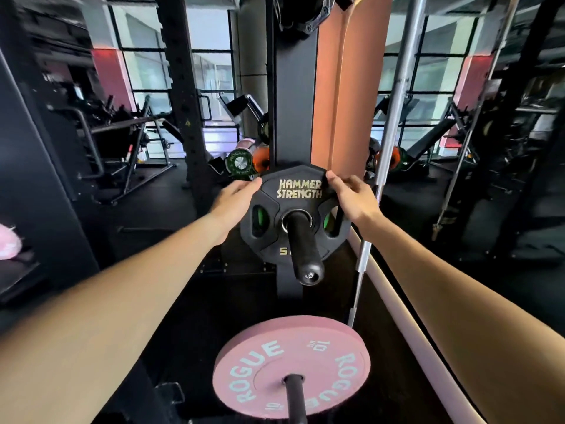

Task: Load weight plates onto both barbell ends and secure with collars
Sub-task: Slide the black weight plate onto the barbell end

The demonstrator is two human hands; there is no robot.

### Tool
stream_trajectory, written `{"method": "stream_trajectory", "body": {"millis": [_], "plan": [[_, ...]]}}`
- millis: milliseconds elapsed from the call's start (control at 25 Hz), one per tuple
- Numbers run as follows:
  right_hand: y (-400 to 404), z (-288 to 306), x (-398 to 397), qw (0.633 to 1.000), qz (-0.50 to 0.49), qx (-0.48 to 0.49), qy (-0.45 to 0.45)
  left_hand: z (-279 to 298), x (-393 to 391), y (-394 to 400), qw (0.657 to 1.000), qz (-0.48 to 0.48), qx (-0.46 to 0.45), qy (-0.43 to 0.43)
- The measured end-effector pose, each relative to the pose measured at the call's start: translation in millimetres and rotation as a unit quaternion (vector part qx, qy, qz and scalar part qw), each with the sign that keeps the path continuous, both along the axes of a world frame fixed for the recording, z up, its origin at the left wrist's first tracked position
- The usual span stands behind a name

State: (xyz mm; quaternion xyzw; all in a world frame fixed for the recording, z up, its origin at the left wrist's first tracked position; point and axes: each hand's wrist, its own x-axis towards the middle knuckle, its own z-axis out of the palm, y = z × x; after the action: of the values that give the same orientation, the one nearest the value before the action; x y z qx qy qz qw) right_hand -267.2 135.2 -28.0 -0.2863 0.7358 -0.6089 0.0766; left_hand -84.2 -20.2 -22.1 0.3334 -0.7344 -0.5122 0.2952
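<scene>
A black Hammer Strength plate [298, 191] hangs on a black storage peg [304, 249] of the rack upright, with something green showing through its grip holes. My left hand [237, 197] touches its upper left rim with the fingers fairly straight. My right hand [350, 198] grips the upper right rim, fingers curled over the edge. Below, a pink Rogue 10 plate [292, 367] sits on another black peg [295, 399]. No collar is in view.
A bare silver barbell [386, 154] leans upright at the right beside a mirror wall with a pale padded edge [406, 310]. The black rack upright [293, 96] stands behind the plates. Benches and coloured plates [244, 162] lie further back on the black floor.
</scene>
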Motion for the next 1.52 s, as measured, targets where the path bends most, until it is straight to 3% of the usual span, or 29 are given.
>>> {"method": "stream_trajectory", "body": {"millis": [400, 720, 1000, 1200, 1520], "plan": [[24, -4, 15, 0.999, 0.032, 0.021, 0.000, -6, 19, 18, 0.998, -0.039, -0.047, -0.014], [81, -40, 68, 0.976, 0.071, -0.110, -0.172, -26, 52, 57, 0.995, -0.085, 0.045, 0.028], [126, -53, 129, 0.983, -0.008, -0.136, -0.121, -40, 95, 109, 0.996, -0.048, 0.012, 0.071], [142, -67, 213, 0.976, -0.017, -0.171, -0.135, -53, 171, 129, 0.995, -0.036, 0.003, 0.092], [110, -8, 386, 0.965, 0.106, -0.218, -0.101, 15, 379, 135, 0.984, 0.067, -0.099, 0.129]]}}
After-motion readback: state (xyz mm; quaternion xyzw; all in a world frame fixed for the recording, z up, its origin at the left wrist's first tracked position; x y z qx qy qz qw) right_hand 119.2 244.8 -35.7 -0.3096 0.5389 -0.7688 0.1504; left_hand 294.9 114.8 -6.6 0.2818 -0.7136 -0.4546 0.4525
